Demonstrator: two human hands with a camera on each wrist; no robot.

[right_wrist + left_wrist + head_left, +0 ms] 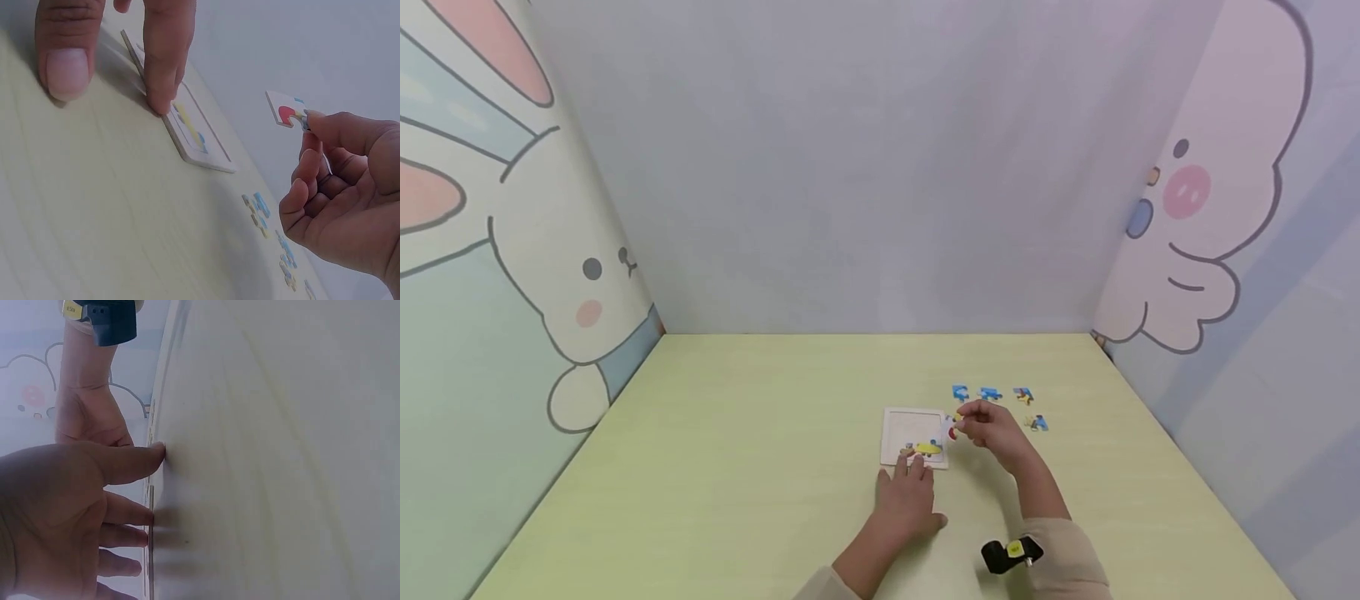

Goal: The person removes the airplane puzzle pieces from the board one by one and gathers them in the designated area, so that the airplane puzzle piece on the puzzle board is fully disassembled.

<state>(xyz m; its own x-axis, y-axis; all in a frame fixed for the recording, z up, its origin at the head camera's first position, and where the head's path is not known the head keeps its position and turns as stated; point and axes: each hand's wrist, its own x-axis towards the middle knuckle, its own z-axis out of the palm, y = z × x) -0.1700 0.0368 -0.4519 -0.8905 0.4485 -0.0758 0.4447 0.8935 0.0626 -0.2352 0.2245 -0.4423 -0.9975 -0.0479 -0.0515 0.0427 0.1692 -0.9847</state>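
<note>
A square, light-coloured puzzle tray [891,437] lies on the table, with yellow and blue puzzle pieces [928,448] set along its near side. My left hand [907,502] rests at the tray's near edge, fingers spread and fairly straight, fingertips touching the frame. Above the table, to the right of the tray, my right hand [996,433] pinches a jigsaw piece [286,112] between thumb and fingers. That piece is white with red, yellow and blue print. In the right wrist view it is clear of the tray and tilted.
Several loose jigsaw pieces [990,393] lie behind and to the right of the tray. One more piece [1037,422] sits just right of my right hand. A black wrist device [1011,553] is strapped at my right sleeve. Cartoon-printed walls [880,167] surround the table [737,467].
</note>
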